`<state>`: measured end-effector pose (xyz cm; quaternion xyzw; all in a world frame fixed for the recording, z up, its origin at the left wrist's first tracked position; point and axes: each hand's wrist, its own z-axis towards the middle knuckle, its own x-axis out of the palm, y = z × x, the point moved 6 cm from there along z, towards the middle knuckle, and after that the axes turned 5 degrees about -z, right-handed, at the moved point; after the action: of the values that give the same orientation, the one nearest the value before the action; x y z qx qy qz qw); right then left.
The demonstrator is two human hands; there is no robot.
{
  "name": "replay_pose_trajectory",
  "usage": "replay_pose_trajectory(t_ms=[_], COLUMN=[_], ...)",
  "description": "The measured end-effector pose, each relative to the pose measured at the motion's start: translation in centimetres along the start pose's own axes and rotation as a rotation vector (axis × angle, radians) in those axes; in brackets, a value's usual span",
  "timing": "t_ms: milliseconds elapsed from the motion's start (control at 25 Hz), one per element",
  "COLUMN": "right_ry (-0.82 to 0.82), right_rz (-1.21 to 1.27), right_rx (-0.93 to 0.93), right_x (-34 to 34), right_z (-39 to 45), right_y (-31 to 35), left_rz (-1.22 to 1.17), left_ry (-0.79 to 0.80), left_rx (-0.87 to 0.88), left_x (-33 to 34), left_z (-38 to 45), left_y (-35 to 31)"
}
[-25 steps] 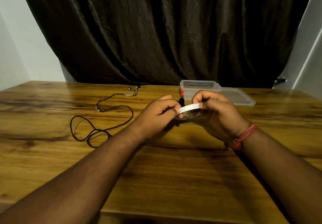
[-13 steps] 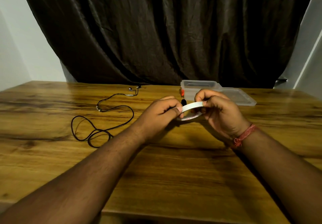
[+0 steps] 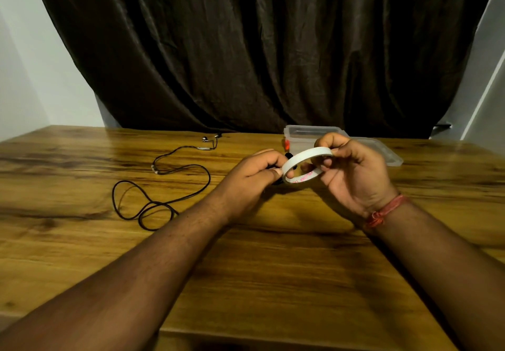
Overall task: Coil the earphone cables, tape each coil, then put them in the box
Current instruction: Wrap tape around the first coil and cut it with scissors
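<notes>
Both hands hold a thin white roll of tape (image 3: 305,156) above the middle of the wooden table (image 3: 273,282). My right hand (image 3: 352,175) grips the roll's right side. My left hand (image 3: 254,175) pinches its left edge with thumb and fingertips; something dark shows under those fingers, too hidden to name. A black earphone cable (image 3: 161,186) lies loose and uncoiled on the table to the left, its earbuds (image 3: 210,139) near the far edge. A clear plastic box (image 3: 308,132) stands behind my hands, with an orange and black item (image 3: 286,145) at its left side.
The box's clear lid (image 3: 385,154) lies flat on the table to the right of the box. A dark curtain (image 3: 259,50) hangs behind the table's far edge. The table's near edge runs along the bottom of the view.
My right hand has tilted the tape roll up so its ring opening now shows. My left hand stays pinched at the roll's left edge.
</notes>
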<state>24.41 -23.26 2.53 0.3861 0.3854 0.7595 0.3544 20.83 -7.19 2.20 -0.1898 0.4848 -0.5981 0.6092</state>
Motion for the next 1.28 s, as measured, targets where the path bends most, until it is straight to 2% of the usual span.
replay_pose_trajectory(t_ms=[80,240,560,720,1040,1280], right_ry=[-0.025,0.096,0.162,0.199,0.159,0.135], right_rz=[-0.193,-0.701,-0.86,-0.834,-0.606,-0.546], right_rx=[-0.034,-0.1,-0.05,-0.031,-0.045,-0.052], right_x=[0.0,2.2,3.1,3.4,3.3,2.7], right_z=[0.0,-0.7,-1.1,-1.2,-1.0,-0.6], right_y=[0.3,0.2,-0.7,-0.6,-0.4,-0.7], left_rz=[0.016,0.131,0.255,0.345,0.178,0.171], left_ry=[-0.023,-0.023,-0.033,-0.021,0.012,0.008], left_rx=[-0.009,0.013,0.046,0.069,0.06,0.046], left_x=[-0.2,-0.1,0.1,0.3,0.2,0.1], left_z=[0.1,0.1,-0.1,0.0,0.0,0.1], left_y=[0.2,0.2,-0.4,-0.5,-1.1,-0.8])
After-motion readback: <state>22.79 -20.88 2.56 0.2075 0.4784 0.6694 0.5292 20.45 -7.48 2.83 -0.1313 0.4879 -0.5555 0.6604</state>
